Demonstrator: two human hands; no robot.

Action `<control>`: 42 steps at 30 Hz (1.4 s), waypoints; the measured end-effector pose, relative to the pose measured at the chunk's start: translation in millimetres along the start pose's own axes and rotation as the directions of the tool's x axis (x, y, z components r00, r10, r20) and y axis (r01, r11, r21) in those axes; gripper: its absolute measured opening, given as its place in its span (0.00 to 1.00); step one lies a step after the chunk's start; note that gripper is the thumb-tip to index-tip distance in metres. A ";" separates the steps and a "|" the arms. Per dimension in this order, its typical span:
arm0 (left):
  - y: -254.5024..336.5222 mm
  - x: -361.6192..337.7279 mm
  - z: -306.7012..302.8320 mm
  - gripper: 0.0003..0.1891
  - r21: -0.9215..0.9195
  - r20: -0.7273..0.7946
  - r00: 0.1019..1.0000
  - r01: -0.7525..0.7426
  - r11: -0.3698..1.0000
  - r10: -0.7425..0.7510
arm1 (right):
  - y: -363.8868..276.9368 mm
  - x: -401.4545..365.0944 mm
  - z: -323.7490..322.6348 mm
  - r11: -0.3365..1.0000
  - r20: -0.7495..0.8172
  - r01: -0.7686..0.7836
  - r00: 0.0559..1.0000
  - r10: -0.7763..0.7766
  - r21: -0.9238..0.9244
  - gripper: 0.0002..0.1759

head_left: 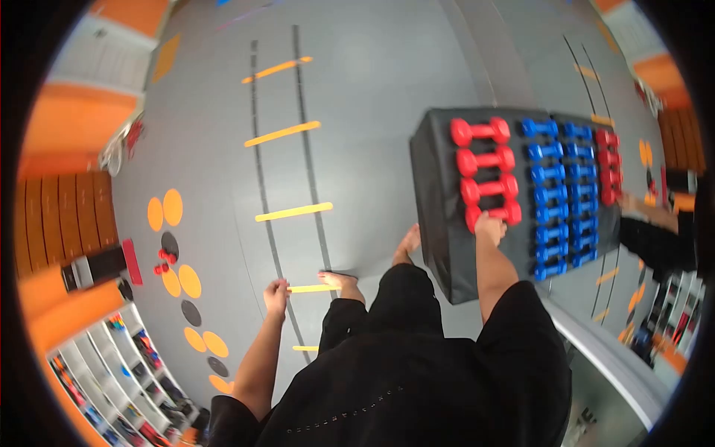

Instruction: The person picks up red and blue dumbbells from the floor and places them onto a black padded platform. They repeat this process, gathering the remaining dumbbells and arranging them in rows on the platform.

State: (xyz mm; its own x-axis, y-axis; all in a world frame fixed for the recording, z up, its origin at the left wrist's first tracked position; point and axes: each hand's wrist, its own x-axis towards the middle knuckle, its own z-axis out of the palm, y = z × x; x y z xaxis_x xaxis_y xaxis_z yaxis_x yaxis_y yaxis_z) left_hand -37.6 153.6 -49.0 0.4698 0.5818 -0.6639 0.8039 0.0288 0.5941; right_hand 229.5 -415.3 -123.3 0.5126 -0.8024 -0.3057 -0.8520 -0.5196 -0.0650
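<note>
My right hand (pixel 489 226) reaches onto the black padded box, its fingers wrapped round the handle of the nearest red dumbbell (pixel 509 214). This dumbbell rests at the near end of a column of several red dumbbells (pixel 485 161). Beside them, several blue dumbbells (pixel 550 194) form a second column. My left hand (pixel 275 296) hangs over the floor to the left, away from the box. Its fingers are loosely curled, and nothing shows in them.
The black box (pixel 432 201) stands against a mirror (pixel 637 246) that repeats the dumbbells and my arm. A floor ladder with yellow rungs (pixel 294 212) runs ahead. Orange discs (pixel 173 207) and small red dumbbells (pixel 161 268) lie left, near a white shelf (pixel 104 365).
</note>
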 end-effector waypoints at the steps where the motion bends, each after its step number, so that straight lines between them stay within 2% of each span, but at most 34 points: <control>1: -21.1 -14.2 -26.2 0.10 -0.131 -0.048 0.997 0.058 0.990 -0.064 | -10.1 -41.2 -3.3 0.998 -0.061 0.067 0.996 -0.066 0.021 0.35; 2: -55.0 -21.8 -50.4 0.09 -0.325 -0.051 0.995 0.062 0.944 -0.083 | -13.2 -81.2 -0.9 0.990 -0.121 0.133 0.984 -0.127 0.043 0.34; 3: -63.1 -38.9 -70.9 0.10 -0.415 -0.038 0.977 0.177 0.892 -0.211 | -2.5 -95.2 40.8 0.919 -0.270 0.387 0.895 -0.355 0.071 0.32; 4: -92.1 -43.9 -90.4 0.12 -0.545 0.049 0.964 0.246 0.801 -0.263 | -19.4 -152.2 33.1 0.882 -0.241 0.429 0.893 -0.381 0.195 0.31; 5: -108.7 -50.8 -102.6 0.13 -0.640 0.065 0.953 0.267 0.721 -0.296 | -28.1 -188.1 53.3 0.843 -0.158 0.500 0.865 -0.476 0.198 0.29; 6: -120.3 -57.8 -115.9 0.14 -0.665 0.080 0.951 0.273 0.695 -0.298 | -45.1 -235.2 67.1 0.846 0.005 0.496 0.862 -0.507 0.195 0.28; 7: -128.9 -61.7 -127.0 0.14 -0.733 0.038 0.956 0.224 0.642 -0.289 | -54.8 -277.8 94.5 0.808 0.121 0.526 0.813 -0.570 0.266 0.25; 8: -137.7 -65.2 -136.3 0.15 -0.752 0.073 0.955 0.241 0.613 -0.286 | -72.2 -357.2 63.5 0.775 0.321 0.499 0.715 -0.621 0.388 0.22; 9: -143.2 -70.4 -148.2 0.15 -0.785 0.086 0.955 0.241 0.571 -0.285 | -69.7 -349.3 163.4 0.631 0.416 0.640 0.477 -0.774 0.439 0.20; 10: -146.4 -74.7 -158.0 0.16 -0.814 0.060 0.961 0.204 0.543 -0.270 | -75.0 -381.5 188.1 0.420 0.507 0.783 0.158 -0.848 0.459 0.20; 11: -151.2 -78.6 -165.1 0.16 -0.848 0.024 0.961 0.164 0.503 -0.274 | -84.1 -427.1 183.0 0.208 0.529 0.843 -0.103 -0.842 0.496 0.19; 12: -155.6 -82.2 -173.3 0.16 -0.879 -0.014 0.965 0.114 0.464 -0.264 | -97.2 -475.2 162.9 -0.120 0.484 0.850 -0.403 -0.777 0.513 0.18; 13: -156.4 -86.7 -185.5 0.16 -0.900 -0.040 0.972 0.065 0.431 -0.232 | -113.4 -520.2 157.2 -0.127 0.579 0.820 -0.495 -0.648 0.558 0.17; 14: -161.1 -86.9 -194.6 0.16 -0.922 -0.053 0.978 0.029 0.385 -0.202 | -128.5 -552.8 165.0 -0.332 0.515 0.733 -0.663 -0.544 0.593 0.17; 15: -156.7 -95.1 -203.5 0.17 -0.936 -0.066 0.976 0.012 0.353 -0.209 | -142.2 -576.1 181.9 -0.307 0.535 0.692 -0.709 -0.459 0.654 0.14; 16: -159.3 -98.5 -209.9 0.17 -0.956 -0.099 0.976 -0.039 0.292 -0.195 | -160.6 -587.6 216.0 -0.176 0.583 0.680 -0.712 -0.392 0.712 0.10; 17: -165.2 -108.5 -215.1 0.17 -0.975 -0.185 0.944 -0.140 0.175 -0.275 | -173.3 -613.5 218.2 0.058 0.732 0.757 -0.607 -0.310 0.651 0.09; 19: -171.9 -125.5 -218.2 0.18 -0.962 -0.256 0.937 -0.222 0.160 -0.237 | -206.6 -659.1 216.6 0.015 0.888 0.899 -0.431 -0.161 0.439 0.13; 21: -188.5 -139.4 -216.5 0.19 -0.945 -0.317 0.886 -0.327 0.028 -0.339 | -229.2 -705.8 225.2 -0.107 0.918 0.921 -0.386 -0.092 0.376 0.14; 23: -215.2 -185.0 -211.3 0.19 -0.934 -0.284 0.856 -0.348 -0.077 -0.432 | -231.3 -758.8 225.3 -0.248 0.923 0.898 -0.384 -0.039 0.363 0.14; 26: -216.4 -160.6 -186.5 0.20 -0.833 -0.243 0.730 -0.495 -0.248 -0.639 | -285.5 -818.7 276.4 -0.338 0.907 0.846 -0.413 0.076 0.413 0.15; 28: -206.3 -173.0 -178.4 0.19 -0.706 -0.229 0.619 -0.637 -0.309 -0.752 | -307.1 -879.3 290.6 -0.367 0.887 0.810 -0.443 0.126 0.457 0.15; 29: -211.6 -189.0 -167.8 0.19 -0.678 -0.223 0.622 -0.652 -0.339 -0.750 | -297.8 -905.4 277.7 -0.372 0.888 0.809 -0.441 0.131 0.456 0.16; 31: -198.1 -189.3 -167.1 0.19 -0.457 -0.205 0.493 -0.812 -0.363 -0.846 | -286.2 -960.6 283.1 -0.330 0.883 0.820 -0.445 0.148 0.468 0.16; 33: -180.6 -173.1 -171.3 0.19 -0.422 -0.169 0.457 -0.834 -0.354 -0.873 | -282.4 -1008.7 290.8 -0.350 0.846 0.770 -0.495 0.198 0.533 0.17; 34: -170.3 -165.0 -176.0 0.19 -0.386 -0.187 0.476 -0.840 -0.381 -0.859 | -279.0 -1030.5 293.6 -0.354 0.842 0.764 -0.490 0.225 0.539 0.17; 36: -151.4 -148.1 -193.4 0.19 -0.343 -0.212 0.492 -0.846 -0.407 -0.844 | -267.2 -1075.5 290.8 -0.249 0.812 0.776 -0.526 0.252 0.580 0.21; 37: -144.5 -141.3 -200.6 0.19 -0.346 -0.215 0.501 -0.842 -0.414 -0.838 | -260.2 -1089.6 288.1 -0.250 0.814 0.779 -0.514 0.269 0.575 0.21; 39: -134.9 -136.3 -222.3 0.18 -0.345 -0.285 0.522 -0.839 -0.422 -0.804 | -238.9 -1110.9 274.8 -0.073 0.640 0.713 -0.574 0.512 0.697 0.25; 40: -137.2 -134.5 -232.6 0.18 -0.357 -0.313 0.518 -0.841 -0.407 -0.796 | -221.1 -1118.8 250.0 -0.062 0.639 0.719 -0.570 0.517 0.692 0.25; 42: -146.8 -130.2 -257.3 0.18 -0.369 -0.343 0.517 -0.842 -0.393 -0.784 | -183.1 -1137.8 192.9 -0.038 0.667 0.756 -0.552 0.501 0.654 0.16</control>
State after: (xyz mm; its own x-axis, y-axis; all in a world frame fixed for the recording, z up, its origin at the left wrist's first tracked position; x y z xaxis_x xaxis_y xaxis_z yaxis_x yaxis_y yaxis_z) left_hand -310.6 282.8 67.1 -0.5128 0.5567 -0.6535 -0.8465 -0.2009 0.4930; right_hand -218.3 649.4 53.2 -0.7807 0.3783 -0.4974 0.3501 -0.3945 -0.8496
